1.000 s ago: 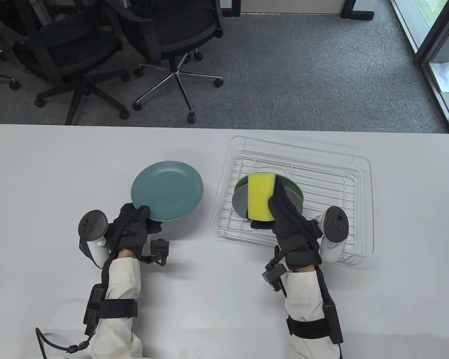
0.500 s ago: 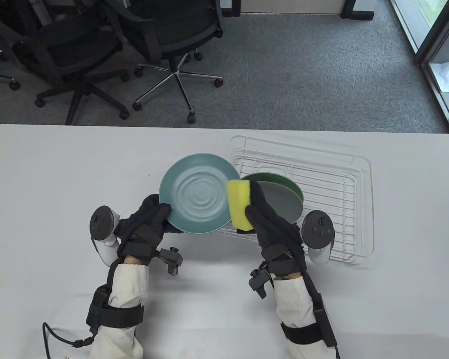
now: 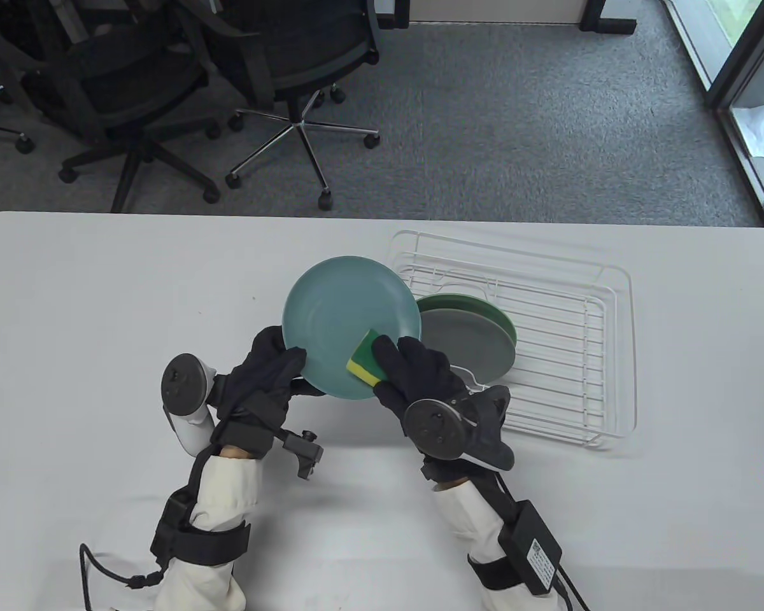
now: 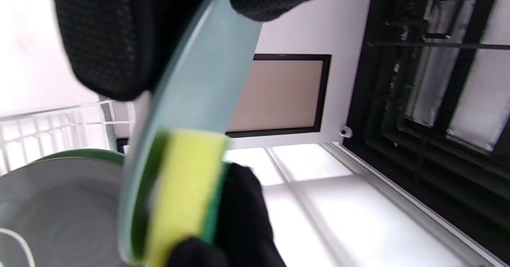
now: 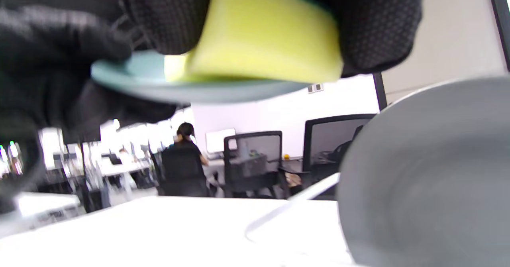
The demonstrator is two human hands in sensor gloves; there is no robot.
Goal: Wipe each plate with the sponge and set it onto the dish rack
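My left hand [image 3: 274, 366] grips the near-left rim of a teal plate [image 3: 340, 315], held above the table in front of the rack. My right hand [image 3: 414, 375] holds a yellow and green sponge [image 3: 364, 359] and presses it on the plate's lower right part. In the left wrist view the teal plate [image 4: 199, 99] shows edge-on with the sponge [image 4: 183, 195] against it. The right wrist view has the sponge [image 5: 263, 32] lying on the plate [image 5: 199, 89]. A grey plate [image 3: 471, 344] and a green plate [image 3: 465, 302] lean in the white wire dish rack [image 3: 605, 331].
The rack's right half holds nothing. Office chairs [image 3: 293, 63] stand on the carpet beyond the table's far edge. A person sits at a desk far off in the right wrist view. White tabletop [image 3: 102, 305] spreads to the left of the hands.
My left hand lifted the teal plate off the table and carried it right, toward the rack. My right hand turned over and brought the sponge from the racked plates onto the teal plate.
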